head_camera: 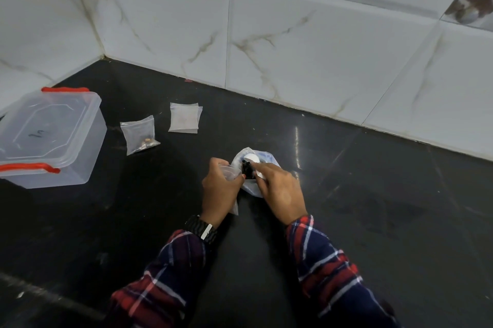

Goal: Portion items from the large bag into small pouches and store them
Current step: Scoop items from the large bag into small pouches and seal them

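1. Black, glossy stone makes up the counter (346, 221) I am looking down on, with white marble-veined wall tiles (293, 47) meeting it along the far edge.
2. My left hand (220, 190) curls round a small clear pouch (229, 171), pinching the thin, soft plastic near its mouth; the lower end of the pouch hangs out below the palm.
3. My right hand (280, 191) lies just right of it, fingers bent and reaching into the large bag (253, 165), a crumpled white and pale-blue plastic bag lying on the counter just beyond both hands.
4. Between the two hands a small dark item (247, 169) sits at the bag's opening; I cannot tell whether my right fingers actually grip it.
5. The hands are close together, nearly touching, at the middle of the counter.
6. Far left of the hands, a filled pouch (138, 134) lies flat with small brownish pieces in its bottom corner; just right of it is a stack of flat empty pouches (184, 117).
7. At the left edge stands a translucent rectangular plastic box (50, 138), lid on, with red clip handles.
8. Both sleeves are red, navy and white plaid; a dark ribbed watch strap (201, 229) wraps the left wrist.
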`<action>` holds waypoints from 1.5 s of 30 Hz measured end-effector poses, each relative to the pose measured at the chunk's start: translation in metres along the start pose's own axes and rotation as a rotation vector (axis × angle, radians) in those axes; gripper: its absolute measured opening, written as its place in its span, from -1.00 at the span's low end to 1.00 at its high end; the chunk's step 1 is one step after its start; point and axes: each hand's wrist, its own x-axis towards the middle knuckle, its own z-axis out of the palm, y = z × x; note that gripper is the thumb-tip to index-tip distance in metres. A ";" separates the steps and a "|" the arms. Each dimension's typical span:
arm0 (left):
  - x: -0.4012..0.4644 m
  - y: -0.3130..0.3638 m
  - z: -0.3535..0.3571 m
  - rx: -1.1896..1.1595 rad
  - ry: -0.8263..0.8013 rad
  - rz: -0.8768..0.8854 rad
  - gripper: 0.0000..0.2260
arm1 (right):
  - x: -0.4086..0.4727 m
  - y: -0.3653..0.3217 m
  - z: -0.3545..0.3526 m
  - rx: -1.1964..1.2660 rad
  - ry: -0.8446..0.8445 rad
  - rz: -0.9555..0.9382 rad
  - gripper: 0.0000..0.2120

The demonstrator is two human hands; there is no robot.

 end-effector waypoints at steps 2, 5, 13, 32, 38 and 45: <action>-0.001 0.001 0.000 -0.025 0.004 -0.007 -0.65 | 0.001 -0.003 0.001 0.002 0.021 0.017 -0.76; -0.003 0.000 0.000 -0.062 0.018 -0.019 -0.67 | 0.003 -0.006 -0.002 0.135 0.075 0.106 -0.81; -0.005 0.000 0.000 -0.131 0.023 0.004 -0.65 | 0.003 -0.007 -0.004 0.308 0.032 0.216 -0.81; -0.007 -0.001 -0.006 -0.214 -0.002 0.055 -0.65 | 0.008 -0.012 -0.019 0.628 0.068 0.472 -0.80; -0.008 -0.003 -0.007 -0.240 -0.023 0.039 -0.63 | 0.009 -0.012 -0.019 0.641 0.068 0.499 -0.78; -0.008 -0.004 -0.006 -0.245 -0.004 0.046 -0.61 | 0.006 -0.014 -0.014 0.614 0.061 0.484 -0.81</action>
